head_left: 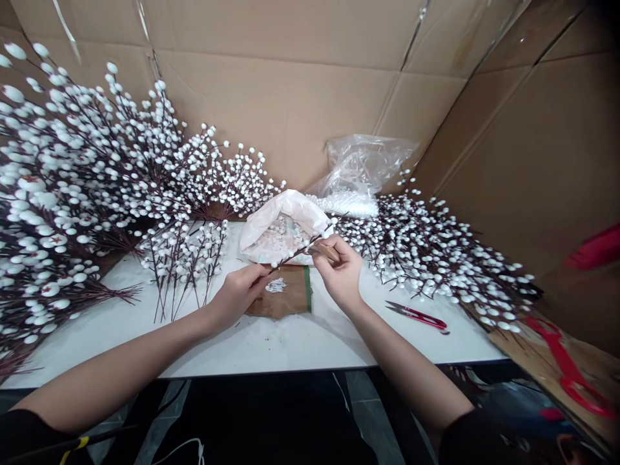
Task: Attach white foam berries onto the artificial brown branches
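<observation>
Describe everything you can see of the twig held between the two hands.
The twig is a thin, dark brown stem, seemingly artificial, carrying a few small white beads. It slants upward from the left hand, which pinches its lower end, to the right hand, which grips it beside something tan. It is held off the white table, above a brown paper scrap and in front of an open white bag of beads.
</observation>
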### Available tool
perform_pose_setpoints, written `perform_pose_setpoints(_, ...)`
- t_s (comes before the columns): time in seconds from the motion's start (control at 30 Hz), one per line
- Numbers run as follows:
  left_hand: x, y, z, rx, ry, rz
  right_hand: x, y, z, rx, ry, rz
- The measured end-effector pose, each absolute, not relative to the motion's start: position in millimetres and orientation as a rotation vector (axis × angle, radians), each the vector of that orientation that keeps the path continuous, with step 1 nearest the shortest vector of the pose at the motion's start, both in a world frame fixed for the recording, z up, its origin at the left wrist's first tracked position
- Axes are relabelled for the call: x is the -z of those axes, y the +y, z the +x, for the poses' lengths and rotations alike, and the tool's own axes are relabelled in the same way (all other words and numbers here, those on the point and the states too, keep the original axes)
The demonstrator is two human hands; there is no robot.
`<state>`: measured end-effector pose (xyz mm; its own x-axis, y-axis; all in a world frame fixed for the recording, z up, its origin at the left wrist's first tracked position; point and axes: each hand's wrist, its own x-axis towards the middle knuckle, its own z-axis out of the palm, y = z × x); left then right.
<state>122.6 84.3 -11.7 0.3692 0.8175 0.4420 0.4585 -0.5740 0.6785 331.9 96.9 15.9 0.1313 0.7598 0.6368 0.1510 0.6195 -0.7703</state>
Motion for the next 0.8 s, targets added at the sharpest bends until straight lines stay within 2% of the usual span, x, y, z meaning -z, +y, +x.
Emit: perform_pose_setpoints(0.8,16.6,91.5,117.6,-1.156,1.063,2.663,-16.7,94.1,327.8,-0.536,-1.343,-0.899)
